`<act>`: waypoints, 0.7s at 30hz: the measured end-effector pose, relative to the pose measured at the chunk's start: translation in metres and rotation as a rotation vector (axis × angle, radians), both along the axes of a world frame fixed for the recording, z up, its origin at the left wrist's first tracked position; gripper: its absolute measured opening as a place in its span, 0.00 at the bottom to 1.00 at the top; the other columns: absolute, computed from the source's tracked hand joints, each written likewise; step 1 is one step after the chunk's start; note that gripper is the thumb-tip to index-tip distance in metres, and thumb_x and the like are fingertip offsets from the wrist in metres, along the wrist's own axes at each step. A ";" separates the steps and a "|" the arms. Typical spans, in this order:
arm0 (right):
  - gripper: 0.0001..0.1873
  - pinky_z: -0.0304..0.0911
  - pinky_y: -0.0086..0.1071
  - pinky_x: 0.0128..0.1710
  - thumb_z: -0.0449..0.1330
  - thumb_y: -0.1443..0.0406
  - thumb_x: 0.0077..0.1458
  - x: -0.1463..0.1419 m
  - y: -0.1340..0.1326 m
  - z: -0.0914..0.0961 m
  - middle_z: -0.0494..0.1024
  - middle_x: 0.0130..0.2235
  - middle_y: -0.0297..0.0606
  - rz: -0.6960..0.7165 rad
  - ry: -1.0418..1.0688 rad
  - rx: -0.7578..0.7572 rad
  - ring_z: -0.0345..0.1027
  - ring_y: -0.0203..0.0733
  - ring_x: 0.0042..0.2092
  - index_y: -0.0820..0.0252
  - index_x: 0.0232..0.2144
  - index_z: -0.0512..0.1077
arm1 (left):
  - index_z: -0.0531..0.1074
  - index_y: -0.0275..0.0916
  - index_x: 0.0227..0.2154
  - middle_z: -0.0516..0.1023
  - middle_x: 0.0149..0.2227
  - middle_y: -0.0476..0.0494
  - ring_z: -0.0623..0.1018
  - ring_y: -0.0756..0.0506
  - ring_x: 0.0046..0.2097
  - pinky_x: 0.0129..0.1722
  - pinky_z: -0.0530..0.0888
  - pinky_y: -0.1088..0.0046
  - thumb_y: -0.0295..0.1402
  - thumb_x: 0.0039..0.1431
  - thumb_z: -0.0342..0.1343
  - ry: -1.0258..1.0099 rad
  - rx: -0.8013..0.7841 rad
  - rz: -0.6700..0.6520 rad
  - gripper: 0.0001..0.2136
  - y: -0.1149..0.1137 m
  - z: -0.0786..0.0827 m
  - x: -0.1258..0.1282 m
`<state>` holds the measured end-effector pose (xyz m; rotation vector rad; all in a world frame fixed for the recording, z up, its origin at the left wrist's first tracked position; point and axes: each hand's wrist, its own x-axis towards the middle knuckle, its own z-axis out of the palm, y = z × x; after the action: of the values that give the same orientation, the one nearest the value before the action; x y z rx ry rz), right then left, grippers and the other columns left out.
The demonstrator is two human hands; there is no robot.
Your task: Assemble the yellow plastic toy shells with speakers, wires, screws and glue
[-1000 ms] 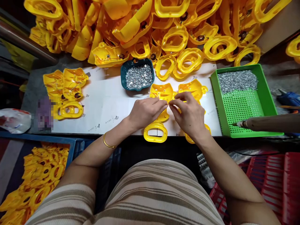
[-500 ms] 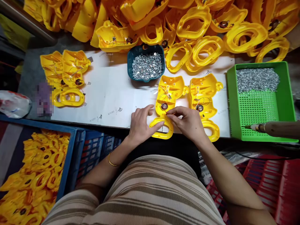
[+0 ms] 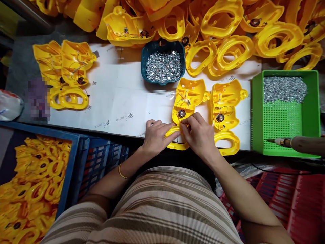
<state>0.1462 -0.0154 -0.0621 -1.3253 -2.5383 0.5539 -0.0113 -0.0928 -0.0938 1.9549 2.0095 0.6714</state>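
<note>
A yellow plastic housing half (image 3: 189, 89) lies hollow side up, with thin wires and a round dark speaker (image 3: 181, 113) inside it. My left hand (image 3: 157, 135) grips the left side of its loop-shaped handle (image 3: 175, 146) between thumb and fingers. My right hand (image 3: 199, 134) is closed in a pinch where the handle meets the body, just below the speaker; its fingertips hide what they hold. Just right of my right hand lies a second such housing half (image 3: 225, 95), also with wires and a speaker.
A dark tub of small metal screws (image 3: 143, 64) stands behind the housings. At right, a green basket (image 3: 256, 118) holds metal pieces; a pointed tool (image 3: 302, 142) juts over it. More yellow housings (image 3: 76, 61) lie at left, others pile up behind. A blue crate (image 3: 73, 162) stands lower left.
My left thumb and fingers have closed onto the handle loop. My right hand has turned, its fingers now bunched at the top of the handle. The view has shifted slightly.
</note>
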 end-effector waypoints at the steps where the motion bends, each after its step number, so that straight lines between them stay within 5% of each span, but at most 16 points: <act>1: 0.14 0.51 0.29 0.25 0.52 0.62 0.64 0.001 -0.002 -0.001 0.76 0.37 0.40 0.008 -0.014 0.039 0.68 0.36 0.31 0.62 0.36 0.76 | 0.79 0.42 0.41 0.82 0.29 0.47 0.76 0.45 0.34 0.42 0.60 0.63 0.45 0.64 0.57 0.002 -0.009 -0.006 0.13 0.000 0.001 0.000; 6: 0.17 0.50 0.29 0.23 0.49 0.59 0.67 0.012 -0.015 0.000 0.79 0.44 0.38 0.114 -0.066 0.173 0.71 0.35 0.35 0.57 0.45 0.76 | 0.80 0.43 0.41 0.82 0.29 0.49 0.75 0.46 0.33 0.42 0.60 0.63 0.44 0.65 0.56 -0.015 -0.040 -0.019 0.13 0.000 0.001 0.000; 12: 0.24 0.56 0.31 0.22 0.50 0.67 0.64 0.020 -0.025 0.005 0.75 0.54 0.49 0.290 -0.353 0.113 0.71 0.43 0.45 0.66 0.61 0.64 | 0.79 0.42 0.42 0.81 0.28 0.48 0.75 0.46 0.33 0.43 0.60 0.63 0.43 0.65 0.55 -0.036 -0.079 -0.054 0.13 0.000 0.003 0.002; 18: 0.27 0.62 0.29 0.22 0.48 0.74 0.61 0.025 -0.026 0.003 0.74 0.52 0.49 0.353 -0.400 0.052 0.72 0.44 0.45 0.66 0.62 0.63 | 0.80 0.42 0.34 0.77 0.24 0.47 0.72 0.46 0.29 0.37 0.62 0.66 0.44 0.65 0.54 0.060 0.029 -0.114 0.14 0.004 0.019 -0.008; 21: 0.27 0.63 0.28 0.22 0.50 0.74 0.60 0.033 -0.032 0.003 0.75 0.52 0.49 0.339 -0.352 0.064 0.73 0.42 0.43 0.64 0.61 0.64 | 0.80 0.43 0.39 0.80 0.34 0.43 0.73 0.44 0.37 0.39 0.65 0.66 0.43 0.65 0.54 0.072 0.167 -0.024 0.13 0.020 0.030 -0.016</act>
<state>0.1794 -0.0471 -0.0589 -1.0515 -3.0693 0.3133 -0.0276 -0.0726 -0.0638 2.1217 2.0262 0.7972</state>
